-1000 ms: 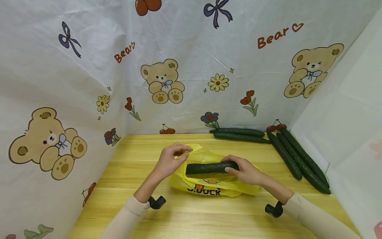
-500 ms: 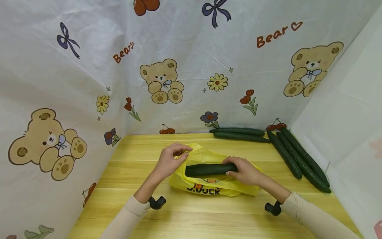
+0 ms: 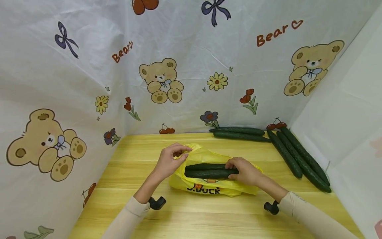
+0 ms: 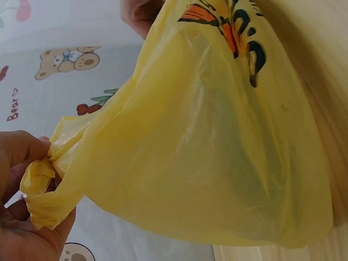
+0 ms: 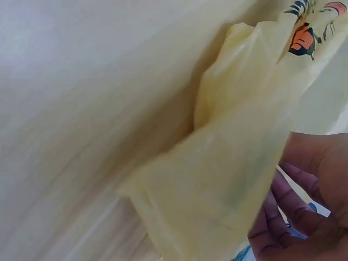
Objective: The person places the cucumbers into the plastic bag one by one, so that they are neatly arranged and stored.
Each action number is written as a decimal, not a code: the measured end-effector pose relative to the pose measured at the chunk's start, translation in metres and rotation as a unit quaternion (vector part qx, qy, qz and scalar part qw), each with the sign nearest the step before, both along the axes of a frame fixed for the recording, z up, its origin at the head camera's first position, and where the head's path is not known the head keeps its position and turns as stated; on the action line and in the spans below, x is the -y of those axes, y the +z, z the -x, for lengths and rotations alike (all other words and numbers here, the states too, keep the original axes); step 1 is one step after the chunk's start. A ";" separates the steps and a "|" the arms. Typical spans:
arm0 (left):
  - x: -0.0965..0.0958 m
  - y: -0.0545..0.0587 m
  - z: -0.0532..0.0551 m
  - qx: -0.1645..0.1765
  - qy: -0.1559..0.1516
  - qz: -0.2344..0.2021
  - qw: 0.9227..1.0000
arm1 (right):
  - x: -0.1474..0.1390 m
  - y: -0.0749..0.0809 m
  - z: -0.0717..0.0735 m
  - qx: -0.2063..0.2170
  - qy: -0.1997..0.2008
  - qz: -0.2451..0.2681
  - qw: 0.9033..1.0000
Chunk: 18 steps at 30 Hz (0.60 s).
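A yellow plastic bag (image 3: 182, 186) with a printed duck design lies in the middle of the table, its mouth facing up. My left hand (image 3: 170, 161) pinches the bunched rim at the bag's left end; the left wrist view shows the crumpled bag handle (image 4: 46, 190) between thumb and fingers. Inside the mouth, two dark green cucumbers lie side by side, a near cucumber (image 3: 206, 174) and a far cucumber (image 3: 203, 166). My right hand (image 3: 246, 171) reaches into the bag's right side, fingers and thumb around the near cucumber's right end. In the right wrist view, bag film hides the cucumbers.
Two more cucumbers (image 3: 241, 136) lie along the back wall. Three others (image 3: 298, 156) lie slanted at the right side of the wooden table (image 3: 191, 219). Bear-printed sheeting (image 3: 191, 113) encloses the back and left, with a white wall (image 3: 349, 116) at right.
The near cucumber has shifted slightly toward me with my right hand, and the second cucumber behind it has come into view. My left hand has kept its place on the bag.
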State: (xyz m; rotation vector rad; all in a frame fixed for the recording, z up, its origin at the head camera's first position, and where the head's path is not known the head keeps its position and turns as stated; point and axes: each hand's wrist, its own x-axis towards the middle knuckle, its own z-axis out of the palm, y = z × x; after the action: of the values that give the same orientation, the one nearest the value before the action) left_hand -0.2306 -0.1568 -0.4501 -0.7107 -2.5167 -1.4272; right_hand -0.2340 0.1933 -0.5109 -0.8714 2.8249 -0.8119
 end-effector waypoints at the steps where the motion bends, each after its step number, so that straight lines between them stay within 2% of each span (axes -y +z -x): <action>1: 0.000 0.000 0.000 0.000 -0.001 -0.001 1.000 | -0.001 0.000 0.000 -0.004 0.000 -0.001 1.000; 18: -0.002 -0.003 0.001 -0.002 -0.004 -0.005 1.000 | -0.015 0.000 -0.004 -0.007 -0.011 0.015 1.000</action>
State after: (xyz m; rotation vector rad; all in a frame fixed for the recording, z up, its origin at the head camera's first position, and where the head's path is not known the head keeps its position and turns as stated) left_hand -0.2316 -0.1549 -0.4527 -0.7232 -2.5054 -1.4380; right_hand -0.2295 0.2079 -0.5104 -0.8554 2.8473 -0.8565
